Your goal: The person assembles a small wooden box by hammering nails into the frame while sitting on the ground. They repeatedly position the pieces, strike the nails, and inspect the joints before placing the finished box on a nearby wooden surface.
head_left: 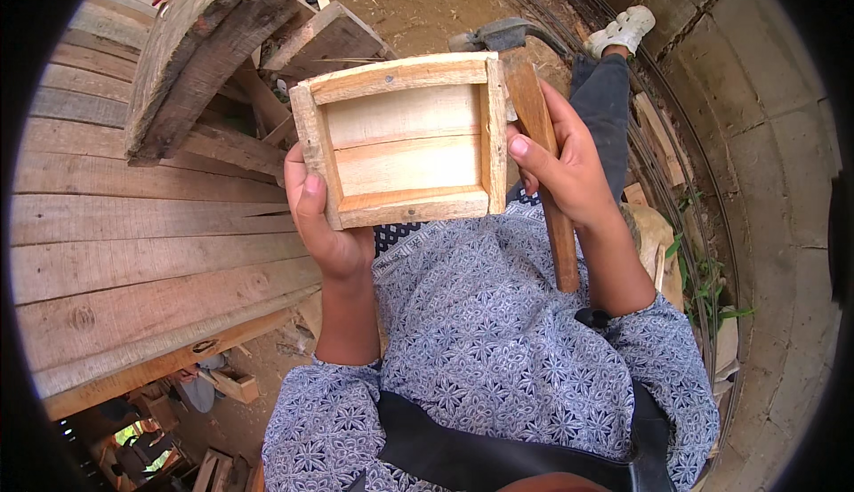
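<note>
A small shallow wooden box (pixel 405 165) is held up in front of me, its hollow side facing me. Nail heads show on its top and bottom strips. My left hand (pixel 316 221) grips its left side, thumb on the front of the frame and the other fingers hidden behind. In my right hand (pixel 574 167) is a claw hammer, its wooden handle (pixel 559 234) slanting down toward my lap and its dark metal head (pixel 503 36) above. The fingers of that hand close round the handle beside the box's right edge. Whether they also touch the box, I cannot tell.
A plank surface (pixel 160 247) fills the left, with heavy rough timber pieces (pixel 191 56) standing on it. Along the right runs a concrete block wall (pixel 765 181), with thin rods (pixel 663 105) on the ground beside it. My leg with a white clog (pixel 623 29) stretches out at the far right.
</note>
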{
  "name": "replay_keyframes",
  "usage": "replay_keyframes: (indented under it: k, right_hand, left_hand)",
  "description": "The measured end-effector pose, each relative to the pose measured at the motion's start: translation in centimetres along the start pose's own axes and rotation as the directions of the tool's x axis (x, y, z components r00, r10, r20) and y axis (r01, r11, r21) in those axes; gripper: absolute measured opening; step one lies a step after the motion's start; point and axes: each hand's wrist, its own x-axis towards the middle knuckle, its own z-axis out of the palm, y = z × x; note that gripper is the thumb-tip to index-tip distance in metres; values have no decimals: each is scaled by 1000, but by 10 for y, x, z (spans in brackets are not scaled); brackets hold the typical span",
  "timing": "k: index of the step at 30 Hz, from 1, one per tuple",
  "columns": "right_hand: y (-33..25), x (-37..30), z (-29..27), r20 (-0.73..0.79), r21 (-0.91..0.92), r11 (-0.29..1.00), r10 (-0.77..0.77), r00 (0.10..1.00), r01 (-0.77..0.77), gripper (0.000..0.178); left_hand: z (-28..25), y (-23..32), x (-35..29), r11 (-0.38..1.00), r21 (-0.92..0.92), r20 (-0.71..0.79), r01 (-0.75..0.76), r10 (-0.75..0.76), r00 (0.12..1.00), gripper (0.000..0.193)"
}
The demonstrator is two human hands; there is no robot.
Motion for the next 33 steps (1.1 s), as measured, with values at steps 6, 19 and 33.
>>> replay_keyframes:
  k: [6,19,33]
  right_hand:
    - [2,2,-2,-20,1,999,34,999,-34,76]
    - [24,11,-21,-173,-78,994,58,983,-72,64]
    - [31,15,-28,-246,-89,992,64,967,-89,59]
  left_hand:
    - [1,-3,-2,1000,-12,14,-6,7,1000,57]
    - [-6,-17,2,984,-51,134,170,-162,978,40]
    - [-9,-37,2,964,-53,176,262,-249,952,37]
